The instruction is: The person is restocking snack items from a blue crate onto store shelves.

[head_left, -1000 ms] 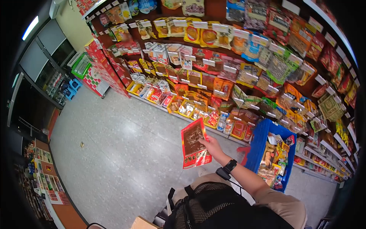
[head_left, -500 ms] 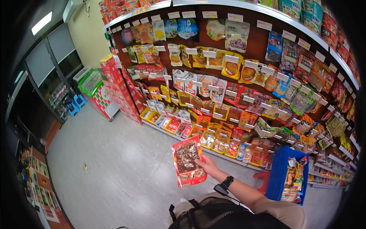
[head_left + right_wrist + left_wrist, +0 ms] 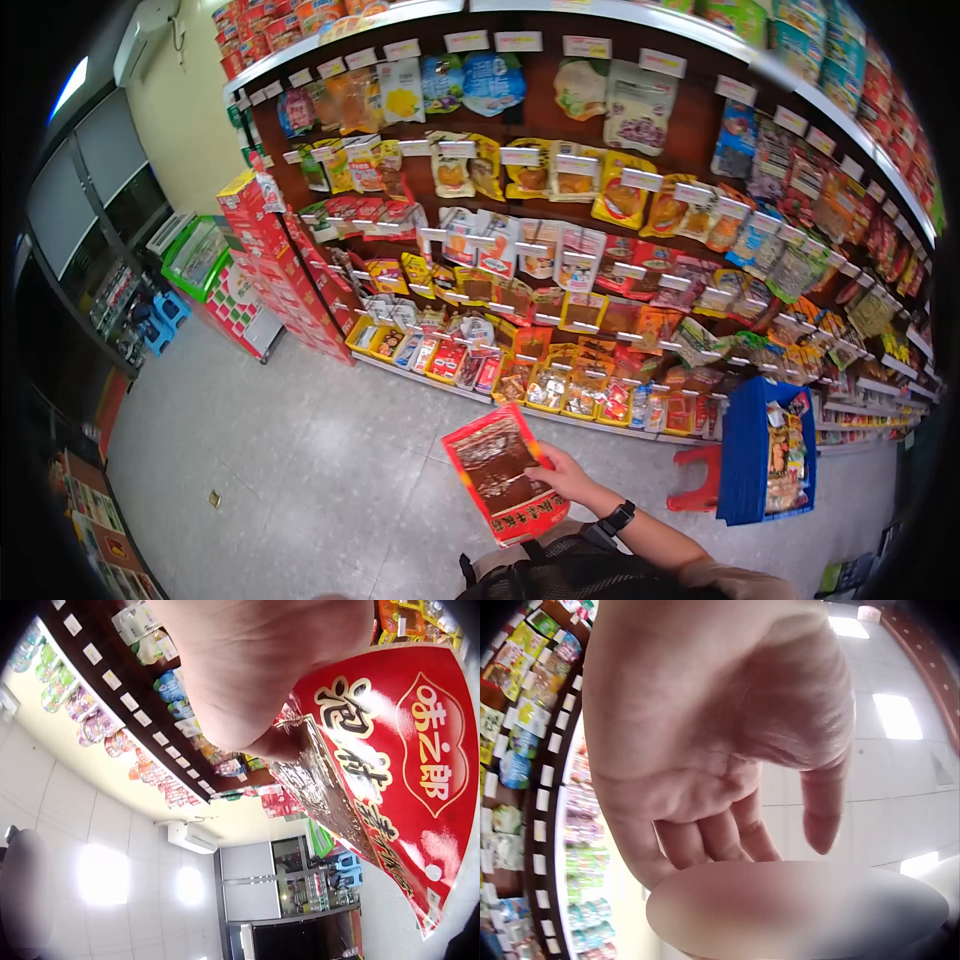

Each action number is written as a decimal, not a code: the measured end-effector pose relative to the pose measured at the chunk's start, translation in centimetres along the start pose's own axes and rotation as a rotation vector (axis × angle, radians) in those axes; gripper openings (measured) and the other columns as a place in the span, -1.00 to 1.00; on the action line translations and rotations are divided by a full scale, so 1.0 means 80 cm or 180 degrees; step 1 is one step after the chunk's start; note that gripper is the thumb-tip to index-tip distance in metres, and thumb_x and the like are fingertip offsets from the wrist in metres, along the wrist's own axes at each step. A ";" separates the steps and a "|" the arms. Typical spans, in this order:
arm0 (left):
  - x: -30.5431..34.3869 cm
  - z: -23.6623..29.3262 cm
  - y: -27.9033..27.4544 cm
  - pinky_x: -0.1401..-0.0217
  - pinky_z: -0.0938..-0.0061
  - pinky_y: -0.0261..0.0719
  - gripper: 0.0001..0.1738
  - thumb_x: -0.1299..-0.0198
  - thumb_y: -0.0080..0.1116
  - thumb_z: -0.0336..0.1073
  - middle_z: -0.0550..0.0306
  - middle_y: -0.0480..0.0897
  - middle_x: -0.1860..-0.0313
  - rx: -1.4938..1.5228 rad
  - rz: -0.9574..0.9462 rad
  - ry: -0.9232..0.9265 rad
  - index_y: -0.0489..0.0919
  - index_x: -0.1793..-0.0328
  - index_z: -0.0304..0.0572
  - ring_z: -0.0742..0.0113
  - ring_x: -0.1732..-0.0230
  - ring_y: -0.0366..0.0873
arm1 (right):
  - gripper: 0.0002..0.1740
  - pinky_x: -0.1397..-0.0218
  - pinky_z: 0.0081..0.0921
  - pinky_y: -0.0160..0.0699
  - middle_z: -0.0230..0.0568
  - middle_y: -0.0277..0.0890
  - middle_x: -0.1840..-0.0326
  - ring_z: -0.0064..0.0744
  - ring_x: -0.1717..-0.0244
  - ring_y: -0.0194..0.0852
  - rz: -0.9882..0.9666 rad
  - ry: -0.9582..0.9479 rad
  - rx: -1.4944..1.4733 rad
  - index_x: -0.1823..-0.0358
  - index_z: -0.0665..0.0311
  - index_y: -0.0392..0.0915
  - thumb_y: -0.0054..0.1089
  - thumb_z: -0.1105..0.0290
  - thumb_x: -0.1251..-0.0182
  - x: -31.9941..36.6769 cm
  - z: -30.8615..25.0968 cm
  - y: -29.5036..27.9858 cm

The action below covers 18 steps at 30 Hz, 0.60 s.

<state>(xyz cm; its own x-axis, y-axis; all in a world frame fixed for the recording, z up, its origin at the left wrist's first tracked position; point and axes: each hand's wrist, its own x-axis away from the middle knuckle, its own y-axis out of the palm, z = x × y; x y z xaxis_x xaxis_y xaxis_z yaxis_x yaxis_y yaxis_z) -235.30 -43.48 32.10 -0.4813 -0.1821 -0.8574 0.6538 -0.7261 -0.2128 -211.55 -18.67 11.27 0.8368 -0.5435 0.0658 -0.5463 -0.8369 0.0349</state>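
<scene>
The right hand (image 3: 568, 476) grips a red packet (image 3: 494, 462) by its side above the grey floor (image 3: 300, 470); the left hand (image 3: 712, 735) is open, fingers loosely bent. Near the shelves (image 3: 545, 90), a filled blue crate (image 3: 741, 462) adjoins a red stool (image 3: 697, 484).

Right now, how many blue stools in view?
2: the nearer stool and the farther stool just beyond it, both left of the green-rimmed freezer. More may be hidden.

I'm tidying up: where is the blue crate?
The blue crate is at the right of the head view, by the shelves, with a red stool showing at its left.
</scene>
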 end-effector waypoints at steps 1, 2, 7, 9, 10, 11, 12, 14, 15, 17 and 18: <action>0.044 -0.029 -0.045 0.23 0.32 0.53 -0.84 -0.31 0.13 -0.27 -0.02 0.56 0.34 0.0944 -0.0574 -0.0129 0.53 0.14 -0.20 0.23 0.36 0.53 | -0.55 -0.22 -0.47 0.42 -0.30 0.53 -0.10 -0.52 -0.11 0.45 0.0263 -0.0112 -0.0067 -0.27 0.31 0.38 0.16 0.47 -0.36 -0.017 0.015 -0.003; 0.074 -0.032 -0.030 0.29 0.31 0.49 -0.88 -0.34 0.02 -0.35 0.01 0.52 0.44 0.0450 0.1509 -0.0160 0.49 0.21 -0.25 0.19 0.42 0.48 | -0.54 -0.21 -0.47 0.45 -0.30 0.53 -0.09 -0.51 -0.10 0.47 0.0527 -0.0219 -0.0136 -0.26 0.32 0.38 0.16 0.53 -0.32 -0.035 0.022 -0.006; 0.220 -0.114 -0.145 0.03 0.40 0.52 -0.58 -0.33 0.19 -0.12 0.06 0.64 0.02 -0.2621 0.3325 -0.4413 0.49 -0.17 -0.23 0.31 0.08 0.56 | -0.56 -0.06 -0.52 0.53 -0.33 0.58 0.02 -0.54 0.07 0.55 0.0560 0.0299 -0.0957 -0.13 0.32 0.46 0.12 0.66 -0.17 -0.141 -0.007 -0.012; 0.227 -0.135 -0.160 0.04 0.42 0.53 -0.56 -0.35 0.19 -0.08 0.10 0.64 0.02 -0.2585 0.3568 -0.4263 0.49 -0.18 -0.23 0.37 0.09 0.56 | -0.56 -0.06 -0.52 0.53 -0.35 0.58 0.02 -0.55 0.07 0.54 0.0349 0.0395 -0.0939 -0.12 0.32 0.46 0.11 0.67 -0.16 -0.197 -0.016 -0.017; 0.230 -0.144 -0.171 0.07 0.47 0.53 -0.59 -0.37 0.18 -0.09 0.13 0.65 0.05 -0.2062 0.4103 -0.4001 0.51 -0.15 -0.24 0.42 0.12 0.57 | -0.58 -0.05 -0.55 0.53 -0.36 0.58 0.01 -0.58 0.07 0.53 0.0096 0.0207 -0.0715 -0.15 0.33 0.46 0.12 0.62 -0.23 -0.221 -0.019 -0.014; 0.238 -0.148 -0.194 0.07 0.47 0.53 -0.59 -0.37 0.18 -0.09 0.13 0.65 0.05 -0.2092 0.4128 -0.4025 0.51 -0.15 -0.24 0.42 0.12 0.57 | -0.60 -0.04 -0.58 0.52 -0.37 0.59 0.00 -0.62 0.07 0.51 -0.0156 0.0016 -0.0492 -0.19 0.35 0.46 0.12 0.57 -0.30 -0.248 -0.022 -0.011; 0.253 -0.152 -0.219 0.09 0.53 0.52 -0.64 -0.38 0.17 -0.12 0.17 0.66 0.10 -0.1451 0.4765 -0.3678 0.53 -0.11 -0.25 0.49 0.16 0.57 | -0.60 -0.04 -0.58 0.52 -0.37 0.59 0.00 -0.62 0.07 0.51 -0.0192 0.0018 -0.0518 -0.19 0.35 0.46 0.12 0.57 -0.30 -0.281 -0.022 -0.005; 0.268 -0.157 -0.244 0.11 0.59 0.51 -0.68 -0.40 0.15 -0.16 0.21 0.67 0.15 -0.0719 0.5446 -0.3338 0.55 -0.07 -0.26 0.55 0.19 0.57 | -0.66 -0.03 -0.59 0.50 -0.39 0.59 0.02 -0.67 0.06 0.47 -0.0172 0.0172 -0.0876 -0.17 0.37 0.48 0.15 0.42 -0.42 -0.330 -0.046 0.017; 0.273 -0.157 -0.264 0.12 0.64 0.50 -0.73 -0.40 0.15 -0.20 0.25 0.67 0.19 -0.1157 0.5432 -0.3319 0.57 -0.03 -0.27 0.59 0.21 0.56 | -0.63 -0.03 -0.58 0.50 -0.36 0.60 -0.01 -0.68 0.03 0.45 -0.0251 -0.0006 -0.0595 -0.17 0.38 0.49 0.13 0.29 -0.49 -0.351 -0.052 0.021; 0.264 -0.159 -0.306 0.12 0.67 0.49 -0.80 -0.40 0.15 -0.28 0.29 0.68 0.22 -0.1607 0.5465 -0.3092 0.61 0.03 -0.28 0.64 0.21 0.55 | -0.63 -0.03 -0.57 0.51 -0.36 0.61 -0.02 -0.67 0.02 0.46 -0.0396 0.0113 -0.0340 -0.18 0.38 0.49 0.13 0.28 -0.49 -0.387 -0.058 0.020; 0.264 -0.150 -0.321 0.12 0.67 0.49 -0.80 -0.40 0.15 -0.28 0.29 0.68 0.22 -0.1582 0.5520 -0.3120 0.61 0.03 -0.28 0.64 0.21 0.55 | -0.62 -0.04 -0.57 0.51 -0.35 0.61 -0.03 -0.66 0.00 0.47 -0.0523 0.0170 -0.0075 -0.18 0.38 0.50 0.12 0.27 -0.49 -0.400 -0.058 0.024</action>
<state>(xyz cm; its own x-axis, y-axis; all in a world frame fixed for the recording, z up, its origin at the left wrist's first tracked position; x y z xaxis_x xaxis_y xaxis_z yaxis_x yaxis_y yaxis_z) -255.22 -20.73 13.82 0.7096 -0.6793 0.1869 0.6635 0.7336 0.1472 -239.52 -2.60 13.86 0.9122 -0.3947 0.1101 -0.4035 -0.9121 0.0729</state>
